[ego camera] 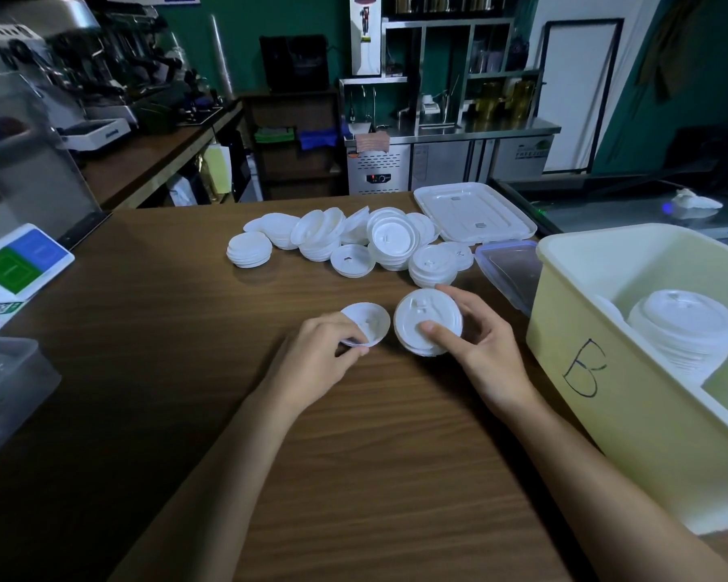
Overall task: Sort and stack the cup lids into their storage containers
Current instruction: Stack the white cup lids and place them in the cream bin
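Observation:
My left hand [318, 359] pinches a small white lid [368, 321] by its near edge, tilted just above the wooden table [186, 371]. My right hand [475, 333] grips a short stack of larger white lids [421, 317], thumb on top and fingers round the far rim. Beyond both hands lies a loose heap of white lids [345, 239] in several short piles. At the right stands a pale yellow bin marked "B" [597, 371] with a tall stack of white lids [686, 329] inside.
A white container lid [475, 212] lies at the table's far edge. A clear lid with a blue rim [509, 270] leans beside the yellow bin. A clear plastic box [5, 380] stands at the left edge, with a green and blue card [17, 258] behind it.

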